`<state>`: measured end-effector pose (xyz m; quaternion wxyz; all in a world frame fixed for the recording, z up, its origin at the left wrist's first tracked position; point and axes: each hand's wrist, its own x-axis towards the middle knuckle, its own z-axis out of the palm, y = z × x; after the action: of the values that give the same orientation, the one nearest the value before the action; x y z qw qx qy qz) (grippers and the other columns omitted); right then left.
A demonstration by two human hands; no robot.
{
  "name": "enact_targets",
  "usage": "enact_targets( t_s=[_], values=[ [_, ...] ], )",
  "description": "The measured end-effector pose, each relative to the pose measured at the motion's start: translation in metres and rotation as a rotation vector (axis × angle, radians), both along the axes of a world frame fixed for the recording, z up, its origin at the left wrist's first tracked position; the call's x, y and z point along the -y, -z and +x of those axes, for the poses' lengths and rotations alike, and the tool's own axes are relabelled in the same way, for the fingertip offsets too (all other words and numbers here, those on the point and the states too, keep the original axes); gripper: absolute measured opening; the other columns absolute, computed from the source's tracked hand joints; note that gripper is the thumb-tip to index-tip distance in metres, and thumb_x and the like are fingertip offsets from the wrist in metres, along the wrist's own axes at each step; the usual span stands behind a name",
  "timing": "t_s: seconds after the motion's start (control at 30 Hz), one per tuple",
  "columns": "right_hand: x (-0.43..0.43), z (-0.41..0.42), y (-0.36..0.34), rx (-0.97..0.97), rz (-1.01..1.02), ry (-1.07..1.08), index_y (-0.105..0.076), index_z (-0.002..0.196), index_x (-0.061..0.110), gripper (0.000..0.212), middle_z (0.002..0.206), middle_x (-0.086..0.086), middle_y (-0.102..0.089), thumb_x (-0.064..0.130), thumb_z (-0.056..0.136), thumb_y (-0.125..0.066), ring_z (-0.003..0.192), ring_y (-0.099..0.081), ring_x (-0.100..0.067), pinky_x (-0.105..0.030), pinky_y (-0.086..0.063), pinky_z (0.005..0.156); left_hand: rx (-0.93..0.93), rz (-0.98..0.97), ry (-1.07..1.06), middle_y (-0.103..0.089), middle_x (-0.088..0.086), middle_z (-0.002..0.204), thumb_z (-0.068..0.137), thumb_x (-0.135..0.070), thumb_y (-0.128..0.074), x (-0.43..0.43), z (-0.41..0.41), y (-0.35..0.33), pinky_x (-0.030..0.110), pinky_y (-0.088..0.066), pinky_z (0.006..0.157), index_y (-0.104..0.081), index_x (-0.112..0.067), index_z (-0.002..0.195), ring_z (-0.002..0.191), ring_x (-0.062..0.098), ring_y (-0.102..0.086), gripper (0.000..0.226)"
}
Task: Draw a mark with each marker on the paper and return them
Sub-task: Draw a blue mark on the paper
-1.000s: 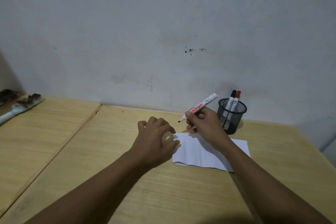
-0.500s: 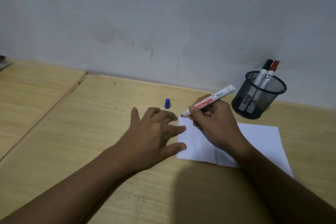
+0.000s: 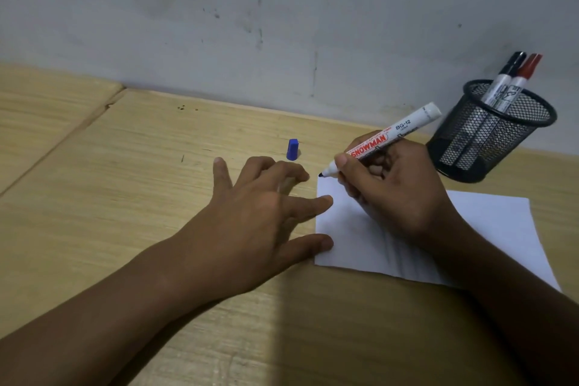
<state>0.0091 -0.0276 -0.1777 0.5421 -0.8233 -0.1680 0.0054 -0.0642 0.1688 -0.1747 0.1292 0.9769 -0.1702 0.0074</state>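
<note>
My right hand point(image 3: 391, 191) grips an uncapped white marker point(image 3: 398, 131), its dark tip just above the far left corner of the white paper point(image 3: 488, 229). My left hand point(image 3: 260, 213) lies flat with fingers spread, its thumb and forefinger tips on the paper's left edge. The blue cap point(image 3: 292, 149) stands upright on the wooden table point(image 3: 141, 182), beyond my left hand. A black mesh cup point(image 3: 488, 138) at the back right holds a black-capped marker point(image 3: 504, 75) and a red-capped marker point(image 3: 523, 78).
A grey wall point(image 3: 282, 9) rises right behind the table's far edge. A seam point(image 3: 62, 141) runs diagonally across the tabletop at the left. My own shadow darkens the near right part of the table.
The view has dropped and closed in on the table. My left hand has opened flat, with the blue cap now standing on the table. The marker tip has come down to the paper's corner.
</note>
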Motion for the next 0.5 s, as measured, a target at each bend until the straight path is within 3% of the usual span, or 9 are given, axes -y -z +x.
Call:
enact_targets(
  t_s=[0.2, 0.5],
  values=[
    [-0.0005, 0.0001, -0.0017, 0.005, -0.031, -0.009, -0.069, 0.087, 0.006, 0.017, 0.070, 0.004, -0.069, 0.022, 0.094, -0.066, 0.063, -0.065, -0.010, -0.020, -0.051, 0.061, 0.002, -0.016, -0.006, -0.039, -0.013, 0.146, 0.078, -0.079, -0.022, 0.0007, 0.0011, 0.0006, 0.071, -0.022, 0.103, -0.046, -0.056, 0.129, 0.137, 0.016, -0.024, 0.060],
    [0.0002, -0.0023, -0.0044, 0.023, -0.059, -0.057, -0.068, 0.080, 0.011, 0.015, 0.070, 0.002, -0.068, 0.019, 0.093, -0.067, 0.064, -0.067, -0.006, -0.013, -0.049, 0.058, -0.016, 0.000, 0.000, -0.036, -0.013, 0.147, 0.079, -0.079, -0.023, 0.0000, 0.0008, 0.0000, 0.072, -0.021, 0.104, -0.044, -0.056, 0.131, 0.138, 0.014, -0.019, 0.061]
  ],
)
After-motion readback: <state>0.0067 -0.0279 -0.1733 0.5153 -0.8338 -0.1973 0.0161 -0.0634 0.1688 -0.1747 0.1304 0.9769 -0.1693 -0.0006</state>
